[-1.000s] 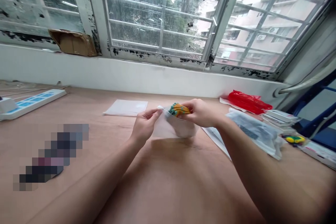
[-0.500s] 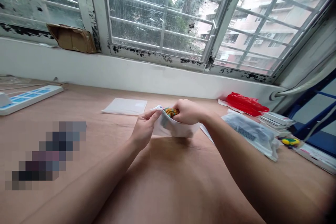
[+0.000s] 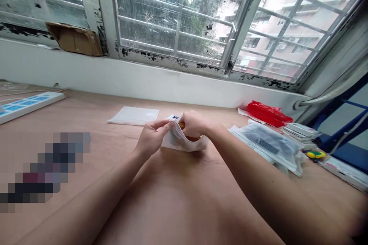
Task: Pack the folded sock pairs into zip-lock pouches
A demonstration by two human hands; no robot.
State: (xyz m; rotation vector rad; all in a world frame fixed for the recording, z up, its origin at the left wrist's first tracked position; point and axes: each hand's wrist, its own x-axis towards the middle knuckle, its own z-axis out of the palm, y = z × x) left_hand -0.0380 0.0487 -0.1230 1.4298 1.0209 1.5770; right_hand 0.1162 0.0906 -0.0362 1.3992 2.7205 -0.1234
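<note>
1. Two hands work over our wooden table [image 3: 77, 120]. Our left hand [image 3: 152, 137] pinches the top edge of a white pouch [image 3: 184, 142] between thumb and bent fingers.
2. Our right hand [image 3: 194, 124] has its fingers pressed together and curled over an orange bundle [image 3: 181, 125]; we cannot tell where the fingertips end.
3. The bundle sits in the pouch's mouth, mostly hidden, with orange showing on both sides of our right hand.
4. From our hands, a white sheet of paper [image 3: 133, 115] lies at 11 o'clock, a red plastic bag [image 3: 268, 113] at 2 o'clock, and a clear plastic bag [image 3: 268, 145] at 3 o'clock.
</note>
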